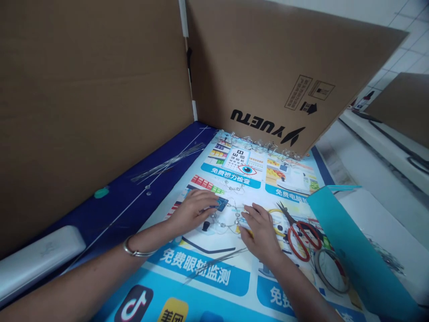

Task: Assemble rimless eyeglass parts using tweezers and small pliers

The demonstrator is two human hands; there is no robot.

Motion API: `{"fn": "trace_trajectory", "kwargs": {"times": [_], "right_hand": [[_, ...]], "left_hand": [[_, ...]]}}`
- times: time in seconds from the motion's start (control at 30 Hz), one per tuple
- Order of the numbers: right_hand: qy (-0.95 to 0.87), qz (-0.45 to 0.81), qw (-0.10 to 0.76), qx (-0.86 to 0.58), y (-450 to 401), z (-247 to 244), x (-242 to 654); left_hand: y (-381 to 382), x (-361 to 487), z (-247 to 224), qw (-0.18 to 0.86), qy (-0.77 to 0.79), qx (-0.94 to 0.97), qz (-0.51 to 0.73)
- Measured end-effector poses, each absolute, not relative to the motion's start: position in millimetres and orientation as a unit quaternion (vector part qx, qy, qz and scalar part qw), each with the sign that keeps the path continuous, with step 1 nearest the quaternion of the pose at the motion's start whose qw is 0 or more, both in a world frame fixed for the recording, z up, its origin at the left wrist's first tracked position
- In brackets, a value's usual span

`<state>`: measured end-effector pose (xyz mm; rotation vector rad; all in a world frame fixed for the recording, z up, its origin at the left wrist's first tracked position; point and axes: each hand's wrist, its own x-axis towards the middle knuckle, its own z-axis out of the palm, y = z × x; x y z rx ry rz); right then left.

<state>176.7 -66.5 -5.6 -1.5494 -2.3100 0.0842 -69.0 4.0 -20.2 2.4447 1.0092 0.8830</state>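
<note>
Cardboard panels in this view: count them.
3: the left panel, the panel printed YUETU ahead, and the partly seen panel at far right. Others may lie out of frame.

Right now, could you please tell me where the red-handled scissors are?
In the head view, the red-handled scissors lie on the printed mat, just right of the person's right hand, with a roll of clear tape below them.

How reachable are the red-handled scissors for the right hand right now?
Likely reachable. The right hand lies just beside the red-handled scissors on the printed mat, with only a thin yellow loop near the blades and nothing standing between them. It rests on wire pieces, though.
</note>
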Motion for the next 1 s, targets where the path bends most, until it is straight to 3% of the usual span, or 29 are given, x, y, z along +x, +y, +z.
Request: {"fn": "trace_trajectory", "kwargs": {"times": [0.57,0.77,1.0], "right_hand": [[-0.815,0.023,0.177,-0.551,-74,0,174],[-0.794,0.003,0.235,-0.560,-75,-2,177],[-0.779,0.017,0.257,-0.571,-73,-7,179]], "left_hand": [[6,-64,-32,0.170,0.328,0.889,0.270],[14,-71,-31,0.166,0.431,0.824,0.328],[19,-76,-33,0.167,0.471,0.813,0.300]]}}
